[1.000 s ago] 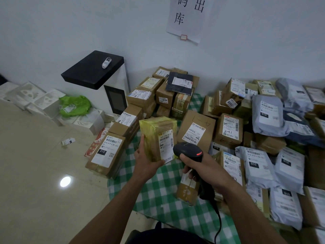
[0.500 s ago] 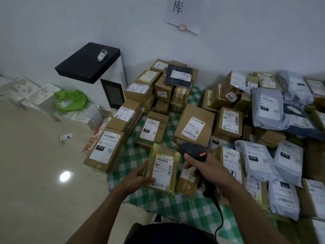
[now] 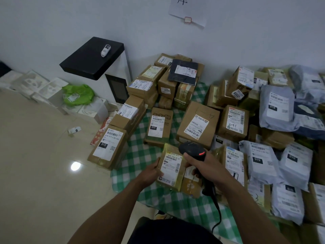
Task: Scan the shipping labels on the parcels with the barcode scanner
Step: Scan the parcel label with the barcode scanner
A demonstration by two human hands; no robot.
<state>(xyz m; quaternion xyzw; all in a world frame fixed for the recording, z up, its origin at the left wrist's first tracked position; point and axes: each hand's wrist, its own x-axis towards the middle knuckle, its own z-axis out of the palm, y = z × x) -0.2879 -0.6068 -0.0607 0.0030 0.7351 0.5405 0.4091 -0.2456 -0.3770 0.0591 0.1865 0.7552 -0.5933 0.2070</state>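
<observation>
yellow-taped parcel (image 3: pixel 171 167) gripped by l hand (image 3: pixel 150 173); r hand (image 3: pixel 207 166) clamps scanner (image 3: pixel 191 149).

The yellow-taped cardboard parcel (image 3: pixel 171 170), held upright in the air a second ago, now lies label-up on the green-and-white checked cloth (image 3: pixel 140 155). The left hand (image 3: pixel 151 171) has come down with it and holds its left edge. The right hand (image 3: pixel 204 166) has brought the black handheld barcode scanner (image 3: pixel 192 149) over its top right corner.
</observation>
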